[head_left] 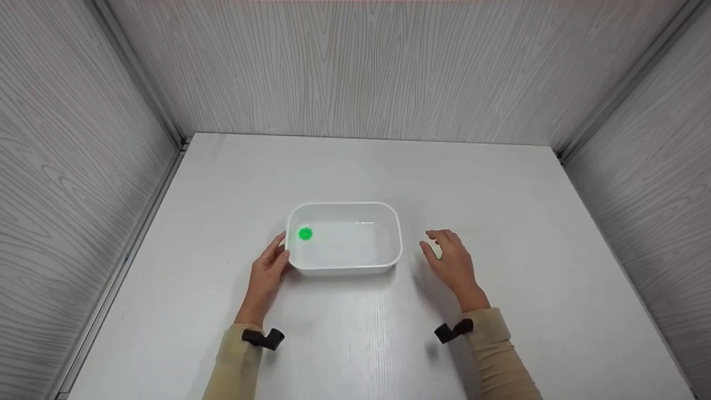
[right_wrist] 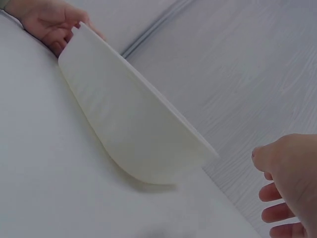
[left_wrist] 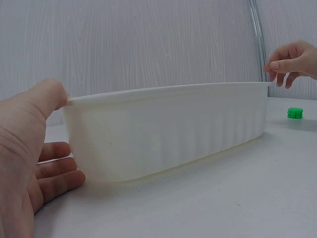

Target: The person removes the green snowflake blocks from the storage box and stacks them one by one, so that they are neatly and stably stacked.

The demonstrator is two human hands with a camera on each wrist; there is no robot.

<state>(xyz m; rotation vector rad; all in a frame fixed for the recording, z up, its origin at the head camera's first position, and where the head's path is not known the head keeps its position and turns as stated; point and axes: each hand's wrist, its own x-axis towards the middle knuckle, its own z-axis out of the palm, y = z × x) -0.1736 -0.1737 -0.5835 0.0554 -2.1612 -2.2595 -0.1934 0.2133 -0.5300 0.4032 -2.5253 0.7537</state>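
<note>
A white rectangular tub (head_left: 355, 271) with rounded corners sits on the table, its left end held by my left hand (head_left: 268, 272). In the left wrist view the left thumb (left_wrist: 52, 94) lies at the rim and the other fingers touch the outer wall low down. Inside the tub, towards the left, lies a small green scalloped piece (head_left: 305, 233). My right hand (head_left: 452, 264) hovers right of the tub, apart from it, fingers loosely bent and holding nothing. Beneath it, a second green piece (left_wrist: 295, 113) rests on the table, mostly hidden by that hand in the head view.
The white table (head_left: 355, 166) is bounded by a grey wood-grain panel (head_left: 355, 72) at the back and similar panels on the left (head_left: 66, 166) and right (head_left: 655, 166). Each sleeve cuff carries a small black wrist camera (head_left: 264, 338).
</note>
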